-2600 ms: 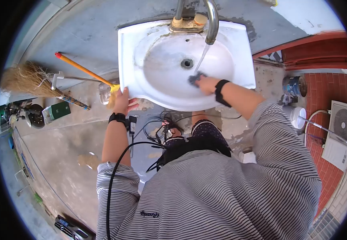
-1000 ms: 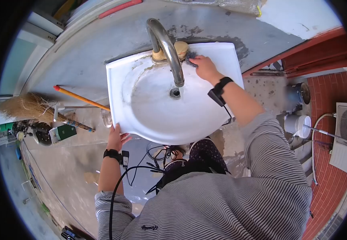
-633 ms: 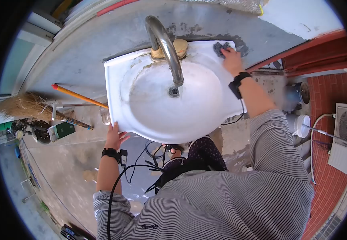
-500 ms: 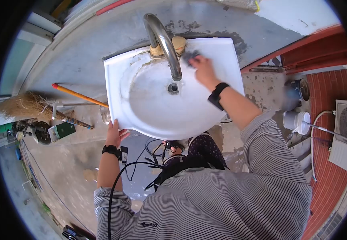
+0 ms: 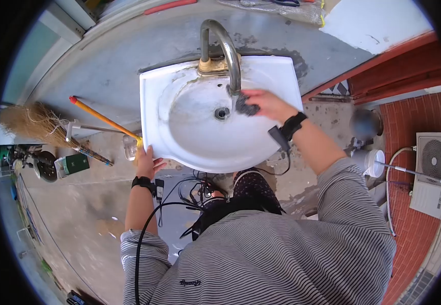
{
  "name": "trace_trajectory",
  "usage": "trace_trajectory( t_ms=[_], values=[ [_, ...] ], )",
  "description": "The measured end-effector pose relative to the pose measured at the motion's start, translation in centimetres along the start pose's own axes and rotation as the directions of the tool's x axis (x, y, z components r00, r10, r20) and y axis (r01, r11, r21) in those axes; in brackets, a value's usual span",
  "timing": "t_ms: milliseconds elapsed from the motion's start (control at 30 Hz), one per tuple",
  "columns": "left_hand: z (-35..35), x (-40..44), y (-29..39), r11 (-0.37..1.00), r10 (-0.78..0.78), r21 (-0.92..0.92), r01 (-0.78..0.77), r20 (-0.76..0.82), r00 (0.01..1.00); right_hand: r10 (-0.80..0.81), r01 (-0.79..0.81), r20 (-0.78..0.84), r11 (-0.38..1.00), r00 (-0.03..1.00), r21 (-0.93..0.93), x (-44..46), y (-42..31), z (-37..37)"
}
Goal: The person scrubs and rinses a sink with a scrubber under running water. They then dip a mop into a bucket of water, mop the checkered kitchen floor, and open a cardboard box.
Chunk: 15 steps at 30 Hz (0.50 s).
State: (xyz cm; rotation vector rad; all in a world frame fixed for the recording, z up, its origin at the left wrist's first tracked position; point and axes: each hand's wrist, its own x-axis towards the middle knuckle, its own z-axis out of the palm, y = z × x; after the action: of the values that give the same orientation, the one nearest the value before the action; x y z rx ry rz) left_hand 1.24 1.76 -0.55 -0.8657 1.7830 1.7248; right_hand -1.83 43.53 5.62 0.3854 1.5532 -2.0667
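Observation:
A white washbasin (image 5: 153, 109) with stains around its bowl stands in front of me. Over the bowl arches a metal faucet (image 5: 229, 48) with a yellowed base, and below its spout lies the round drain (image 5: 222, 113). In my right hand (image 5: 272, 105) is a dark grey scouring pad (image 5: 247, 105), held inside the bowl close to the faucet's spout. My left hand (image 5: 148, 163) grips the basin's front left corner, its fingers partly hidden along the edge. A strapped device sits on each wrist.
An orange-handled pole (image 5: 98, 118) and a straw broom (image 5: 37, 127) lean at the left, near a green box (image 5: 72, 165). White bucket (image 5: 372, 162) and air-conditioner unit (image 5: 431, 173) are on the right. Black cables (image 5: 190, 190) hang below the basin.
My right hand has moved the scouring pad from the basin's back ledge, right of the faucet, down into the bowl by the spout. The left hand stays at the corner; the view has shifted slightly.

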Motion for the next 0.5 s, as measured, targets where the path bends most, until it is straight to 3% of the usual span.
trace_trajectory(
  t_ms=[33, 67, 100, 133, 200, 233, 300, 333, 400, 500],
  values=[
    [0.1, 0.0, 0.1, 1.000, -0.009, -0.001, 0.009, -0.008, 1.000, -0.053, 0.039, -0.044, 0.961, 0.998, -0.272, 0.9, -1.6, -1.1],
    [0.1, 0.0, 0.2, 1.000, -0.017, -0.002, 0.017, -0.017, 1.000, -0.291, 0.160, -0.079, 0.710, 0.954, -0.685, 2.2, -2.7, -2.4],
    [0.2, -0.2, 0.4, 1.000, -0.020, -0.002, 0.020, -0.025, 0.999, -0.416, 0.190, -0.002, 0.419, 0.909, -0.888, 2.9, -4.1, -3.2],
    [0.4, -0.5, 0.6, 1.000, -0.019, 0.004, 0.019, -0.032, 0.999, -0.595, 0.251, 0.172, 0.051, 0.785, -0.967, 4.4, -4.5, -4.2],
    [0.7, -0.7, 0.8, 1.000, -0.018, 0.015, 0.019, -0.049, 0.999, -0.632, 0.239, 0.292, -0.170, 0.718, -0.956, 7.5, -5.2, -5.5],
    [0.7, -0.8, 0.9, 0.999, -0.038, 0.021, 0.039, -0.052, 0.998, -0.634, 0.248, 0.294, -0.163, 0.715, -0.955, 8.8, -5.1, -6.0],
    [0.9, -0.6, 1.0, 0.997, -0.076, 0.016, 0.078, -0.072, 0.994, -0.460, 0.142, 0.314, -0.370, 0.831, -0.918, 10.9, -4.9, -6.0],
    [0.9, -0.5, 1.1, 0.996, -0.082, 0.019, 0.084, -0.082, 0.993, -0.456, 0.151, 0.316, -0.362, 0.832, -0.920, 11.3, -4.8, -6.5],
    [0.8, -0.5, 0.9, 0.997, -0.064, 0.027, 0.065, -0.057, 0.996, -0.505, 0.133, 0.477, -0.574, 0.719, -0.808, 10.8, -4.2, -8.0],
    [0.5, -0.2, 0.7, 0.997, -0.077, 0.007, 0.077, -0.041, 0.996, -0.530, 0.046, 0.385, -0.543, 0.755, -0.838, 9.1, -3.5, -10.4]
  ],
)
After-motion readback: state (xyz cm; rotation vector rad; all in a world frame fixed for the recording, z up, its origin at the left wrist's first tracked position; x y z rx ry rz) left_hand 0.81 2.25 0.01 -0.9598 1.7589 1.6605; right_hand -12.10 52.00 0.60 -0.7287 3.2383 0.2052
